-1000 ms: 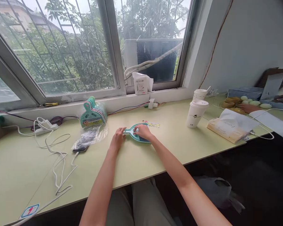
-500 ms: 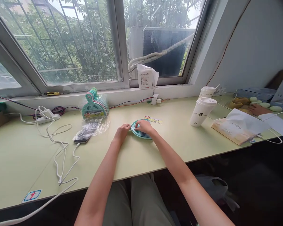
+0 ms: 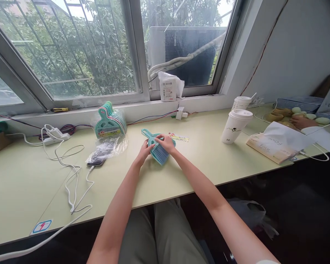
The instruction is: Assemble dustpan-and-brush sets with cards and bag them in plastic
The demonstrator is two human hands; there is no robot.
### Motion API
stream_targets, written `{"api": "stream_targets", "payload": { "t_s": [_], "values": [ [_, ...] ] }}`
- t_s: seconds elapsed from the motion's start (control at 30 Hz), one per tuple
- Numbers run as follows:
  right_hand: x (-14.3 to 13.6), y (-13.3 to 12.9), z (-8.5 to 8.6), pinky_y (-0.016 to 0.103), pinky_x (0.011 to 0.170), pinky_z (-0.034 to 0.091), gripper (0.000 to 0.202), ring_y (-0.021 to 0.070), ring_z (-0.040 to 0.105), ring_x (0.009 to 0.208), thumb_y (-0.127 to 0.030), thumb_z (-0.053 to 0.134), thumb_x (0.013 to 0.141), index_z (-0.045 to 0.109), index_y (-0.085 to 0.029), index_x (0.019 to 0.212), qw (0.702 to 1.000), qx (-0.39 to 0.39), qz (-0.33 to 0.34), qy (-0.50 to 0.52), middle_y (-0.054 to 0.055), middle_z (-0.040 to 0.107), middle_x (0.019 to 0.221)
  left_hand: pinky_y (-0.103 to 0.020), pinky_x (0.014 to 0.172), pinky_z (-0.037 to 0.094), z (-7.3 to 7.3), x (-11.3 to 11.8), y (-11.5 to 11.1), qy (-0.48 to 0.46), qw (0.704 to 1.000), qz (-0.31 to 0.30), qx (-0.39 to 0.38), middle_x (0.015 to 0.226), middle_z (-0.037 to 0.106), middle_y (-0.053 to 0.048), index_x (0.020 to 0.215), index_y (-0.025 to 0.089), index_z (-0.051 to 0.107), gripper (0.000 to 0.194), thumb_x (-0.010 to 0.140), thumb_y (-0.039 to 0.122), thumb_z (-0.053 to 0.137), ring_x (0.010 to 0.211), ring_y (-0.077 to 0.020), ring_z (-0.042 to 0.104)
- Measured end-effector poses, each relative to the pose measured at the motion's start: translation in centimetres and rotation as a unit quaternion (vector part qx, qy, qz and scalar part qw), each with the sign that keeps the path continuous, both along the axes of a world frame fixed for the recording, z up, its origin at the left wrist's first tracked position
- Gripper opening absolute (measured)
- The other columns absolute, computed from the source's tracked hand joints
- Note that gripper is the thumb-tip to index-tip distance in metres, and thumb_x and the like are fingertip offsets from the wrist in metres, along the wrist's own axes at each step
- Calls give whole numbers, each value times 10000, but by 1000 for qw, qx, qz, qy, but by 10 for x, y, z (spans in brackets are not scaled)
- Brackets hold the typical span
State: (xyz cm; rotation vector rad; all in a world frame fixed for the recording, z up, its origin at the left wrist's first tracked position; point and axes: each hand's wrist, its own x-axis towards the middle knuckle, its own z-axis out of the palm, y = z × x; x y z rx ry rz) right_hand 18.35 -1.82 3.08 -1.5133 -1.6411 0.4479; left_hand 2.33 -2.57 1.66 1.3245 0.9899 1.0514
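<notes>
A teal dustpan with a small brush (image 3: 161, 153) is between my hands at the middle of the table, its looped handle pointing up and left. My left hand (image 3: 144, 151) grips its left edge near the handle. On its upper right part, my right hand (image 3: 166, 142) is closed, thumb and fingers on the teal plastic. Just behind lies a yellow and red printed card strip (image 3: 181, 138). To the left stands a stack of similar teal dustpans (image 3: 110, 121) in clear plastic wrap.
A phone (image 3: 95, 162) with a white cable lies at left, near a power strip (image 3: 55, 137). Two white cups (image 3: 234, 128) and a tissue pack (image 3: 277, 141) stand at right. Another person's hand (image 3: 301, 121) rests by round pale green objects.
The dustpan has been turned and raised a little, so its handle and bristles now show. My left hand has shifted to its side, and my right hand has moved slightly up.
</notes>
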Motion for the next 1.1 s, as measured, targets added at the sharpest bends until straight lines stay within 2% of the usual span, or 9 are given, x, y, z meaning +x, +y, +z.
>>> {"api": "stream_targets", "payload": {
  "t_s": [0.1,0.17,0.2,0.3,0.5,0.6,0.73,0.93,1.1],
  "values": [
    [24,9,-7,292,889,454,356,192,603,1043,-309,342,965,632,-167,1116,995,3,-100,-23,100,652,1159,-264,671,499,-1,-7,3,-28,996,87,-19,1018,623,-57,1262,208,494,526,752,254,614,806,-157,614],
    [43,13,-16,397,1046,339,370,258,438,1280,-293,359,966,599,-149,1209,978,-24,-183,-97,144,528,1351,-242,635,491,-2,-17,8,-57,988,141,-28,1011,621,-43,1271,234,488,518,764,221,593,775,-140,611],
    [50,15,-20,465,1093,259,381,292,336,1356,-300,375,969,574,-146,1255,971,-56,-189,-135,156,456,1422,-233,620,487,-1,-21,10,-76,983,161,-30,1013,622,-39,1278,248,481,517,773,214,591,766,-136,611],
    [56,17,-30,620,1101,70,376,327,191,1422,-317,381,985,551,-180,1292,963,-127,-119,-204,144,359,1498,-210,579,474,1,-34,15,-140,967,212,-28,1016,626,-36,1254,258,493,469,799,231,606,737,-121,610],
    [28,11,-27,651,1105,-11,377,262,285,1395,-339,326,1002,674,-199,1042,970,-74,-9,-230,96,438,1452,-201,536,442,0,-43,18,-138,962,237,-1,887,630,-26,1037,220,556,381,793,505,624,654,-105,583],
    [21,6,-26,648,1106,2,366,288,243,1412,-375,378,984,601,-194,1211,963,-93,-30,-250,128,355,1501,-216,608,464,-2,-44,21,-118,956,269,19,795,613,-7,912,195,556,311,757,444,659,685,-112,597],
    [17,1,-23,614,1113,67,579,340,127,1442,-348,474,945,332,-105,1451,950,-98,-121,-270,213,104,1569,-232,679,475,-5,-47,25,-148,951,265,55,795,617,-6,852,180,554,261,736,386,665,715,-114,606],
    [9,-1,-21,633,1090,55,473,400,263,1378,-373,410,962,543,-74,1304,942,-164,-123,-267,243,331,1484,-221,646,474,-9,-49,29,-169,939,294,54,780,622,-2,876,176,558,230,725,283,695,662,-101,610],
    [14,4,-29,574,1101,130,347,333,367,1334,-251,448,937,613,-113,1209,961,-129,-95,-224,198,469,1406,-218,671,504,-7,-44,26,-227,928,292,-34,827,655,-5,914,179,586,204,750,224,701,696,-97,630]
  ]
}}
